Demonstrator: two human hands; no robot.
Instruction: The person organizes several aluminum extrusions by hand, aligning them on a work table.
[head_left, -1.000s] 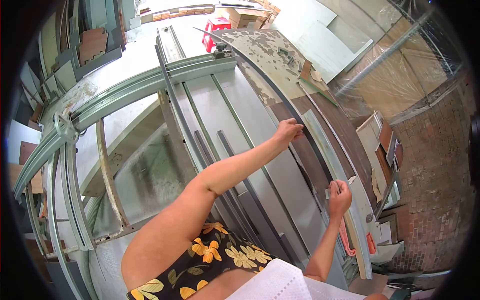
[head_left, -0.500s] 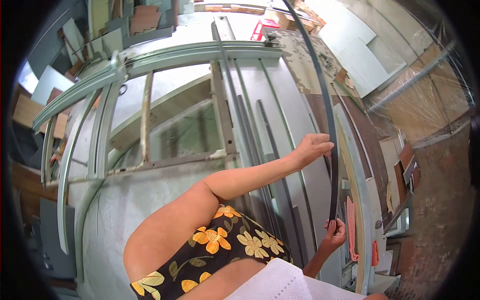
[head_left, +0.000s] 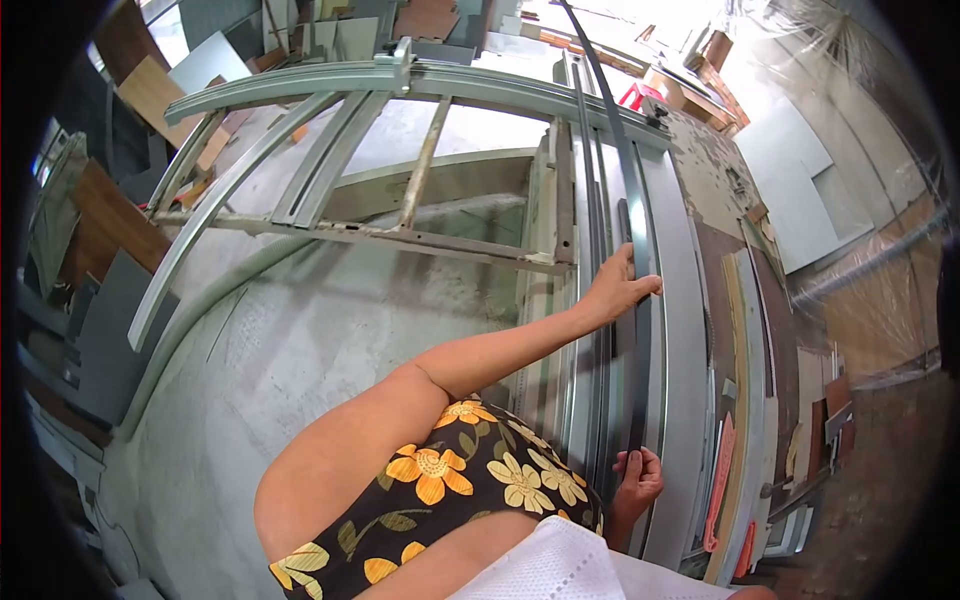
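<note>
A long, thin dark strip [head_left: 641,372] runs from the top of the head view down to my right hand, curving slightly. My left hand [head_left: 614,288] is on its middle stretch, thumb across the face and fingers at the far edge. Lower down, my right hand [head_left: 638,485] pinches the strip's near end between thumb and fingers. Beneath the strip lies a long grey metal machine bed [head_left: 682,300] with grooves and rails along it.
Left of the bed, a metal frame [head_left: 420,165] with a silver rail [head_left: 500,82] juts out over the concrete floor [head_left: 330,350]. Boards [head_left: 745,400] and a pink-orange strip [head_left: 719,485] stand along the right. Panels [head_left: 790,170] and plastic sheeting [head_left: 880,300] are farther right.
The view has turned to the right. The strip has come down closer over the bed, and both hands have moved left relative to the bed with it. My left thumb is now spread across it.
</note>
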